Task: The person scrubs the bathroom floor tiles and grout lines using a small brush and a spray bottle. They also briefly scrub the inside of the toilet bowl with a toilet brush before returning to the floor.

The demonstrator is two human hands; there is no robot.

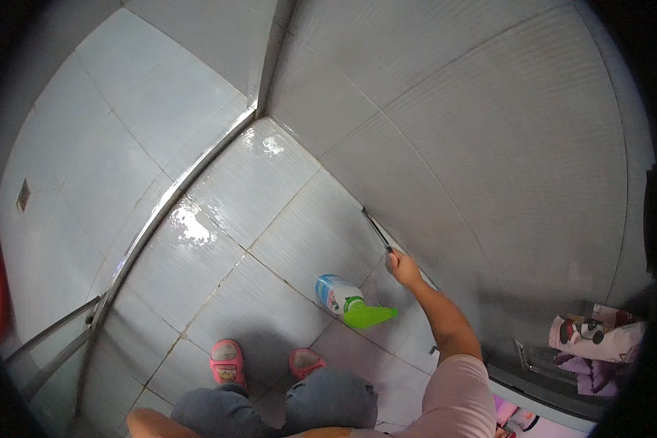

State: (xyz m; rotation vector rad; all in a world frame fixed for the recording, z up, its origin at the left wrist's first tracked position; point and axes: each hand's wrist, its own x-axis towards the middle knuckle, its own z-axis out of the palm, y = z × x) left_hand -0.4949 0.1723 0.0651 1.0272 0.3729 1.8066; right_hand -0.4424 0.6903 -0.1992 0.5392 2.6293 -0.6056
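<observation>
Right hand (404,269) around dark tool (377,230), left hand hidden

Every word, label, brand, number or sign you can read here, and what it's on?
None can be read with certainty.
Spray bottle, white with a green head: coloured label with print, too small and blurred to read.
Light cloth item at the right: cartoon figure, no legible lettering.
Pink slipper: small mark on the strap, too small to make out.
Thin dark tool in the right hand: no print visible.

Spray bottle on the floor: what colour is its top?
The top is bright green, seen best in the head view.
</observation>
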